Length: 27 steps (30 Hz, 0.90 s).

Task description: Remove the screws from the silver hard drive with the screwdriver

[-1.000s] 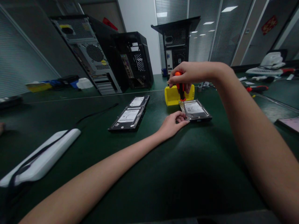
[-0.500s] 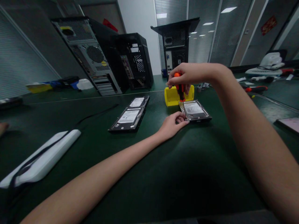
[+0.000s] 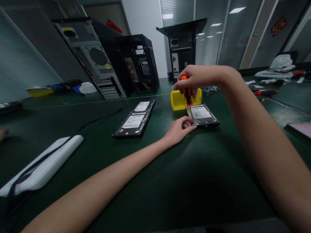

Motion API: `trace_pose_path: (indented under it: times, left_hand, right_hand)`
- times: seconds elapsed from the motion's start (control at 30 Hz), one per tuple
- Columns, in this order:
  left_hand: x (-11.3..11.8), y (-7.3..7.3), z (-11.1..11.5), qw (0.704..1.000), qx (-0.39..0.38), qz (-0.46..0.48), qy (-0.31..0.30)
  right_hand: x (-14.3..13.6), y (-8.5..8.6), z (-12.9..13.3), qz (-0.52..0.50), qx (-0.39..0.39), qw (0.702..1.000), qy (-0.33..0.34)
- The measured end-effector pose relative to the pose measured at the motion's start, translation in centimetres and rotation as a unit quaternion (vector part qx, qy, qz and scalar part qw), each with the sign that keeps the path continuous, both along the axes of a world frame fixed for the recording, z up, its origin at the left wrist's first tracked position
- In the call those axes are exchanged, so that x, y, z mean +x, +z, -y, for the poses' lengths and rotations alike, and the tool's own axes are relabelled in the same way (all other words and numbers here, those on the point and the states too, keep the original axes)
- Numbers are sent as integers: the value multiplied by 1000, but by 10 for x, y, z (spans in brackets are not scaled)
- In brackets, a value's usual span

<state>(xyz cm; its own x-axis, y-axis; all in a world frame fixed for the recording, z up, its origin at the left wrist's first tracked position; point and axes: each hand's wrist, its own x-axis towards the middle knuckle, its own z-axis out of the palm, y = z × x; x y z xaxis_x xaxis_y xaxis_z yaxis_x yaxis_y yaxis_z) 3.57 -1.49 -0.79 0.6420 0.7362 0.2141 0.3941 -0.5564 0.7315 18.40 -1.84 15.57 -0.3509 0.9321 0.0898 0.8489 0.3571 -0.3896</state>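
Observation:
A hard drive (image 3: 203, 114) with a white label lies flat on the dark green table (image 3: 155, 174). My left hand (image 3: 178, 129) grips its near left corner between curled fingers and thumb. Above the drive, my right hand (image 3: 188, 81) is wrapped round an orange and black screwdriver (image 3: 188, 97). The screwdriver stands nearly upright, its shaft reaching down to the drive's left edge; the tip is hard to make out beside my left fingers. Just behind the drive is a yellow plastic box (image 3: 178, 101). To the left, two more hard drives (image 3: 132, 122) lie end to end.
Black computer cases (image 3: 97, 58) stand at the back left, another case (image 3: 182, 48) behind my right hand. A white power strip (image 3: 46, 161) with a dark strap lies front left. Red-handled tools (image 3: 266, 92) are at right. Part of another person's hand (image 3: 3, 133) shows at the left edge.
My right fingers have shifted slightly round the screwdriver's handle. The left hand and the drive stay where they were.

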Motion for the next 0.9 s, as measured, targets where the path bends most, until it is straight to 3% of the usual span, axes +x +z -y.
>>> trace_pose_path:
  times: [0.9]
  left_hand:
    - [1, -2, 0, 1000, 0, 10, -1]
  right_hand:
    - [6, -4, -9, -7, 20, 999, 32]
